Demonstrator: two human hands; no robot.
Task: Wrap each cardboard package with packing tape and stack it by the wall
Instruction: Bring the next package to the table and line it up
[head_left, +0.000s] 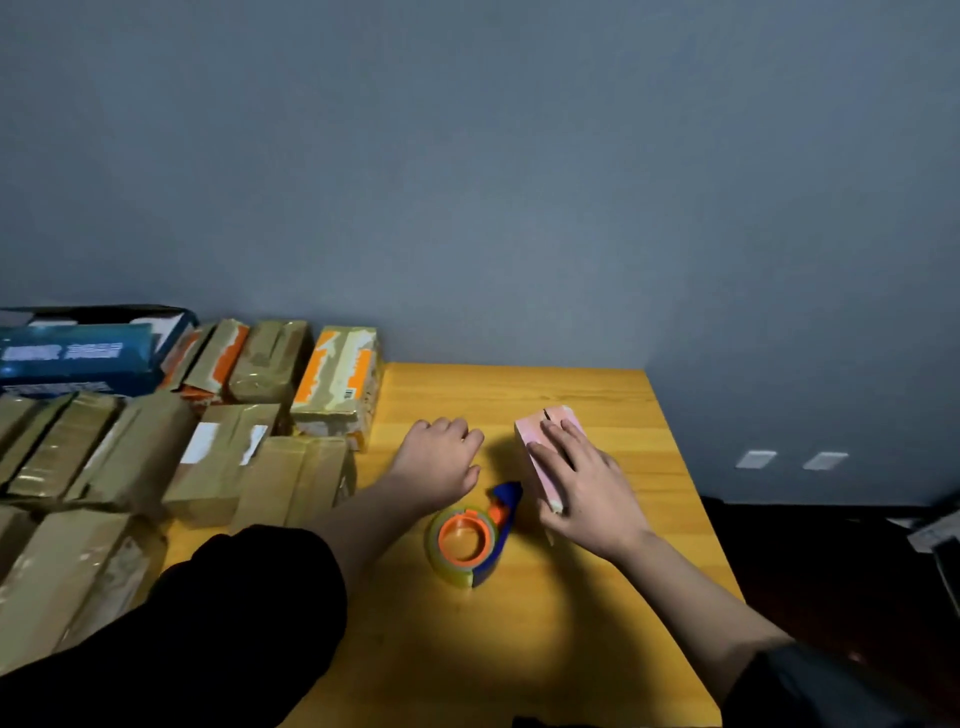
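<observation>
A small pink box lies on the wooden table, right of centre. My right hand rests flat on top of it, fingers straight. Just left of the box sits a tape dispenser, blue with an orange hub and a clear roll, touched by neither hand. My left hand hovers over the table left of the box with its fingers curled downward and nothing in it. Several brown tape-wrapped packages fill the left side of the table.
A grey wall stands right behind the table. Orange-and-white wrapped packages lean near the wall, and a blue carton sits at the far left. The table's right edge drops to a dark floor.
</observation>
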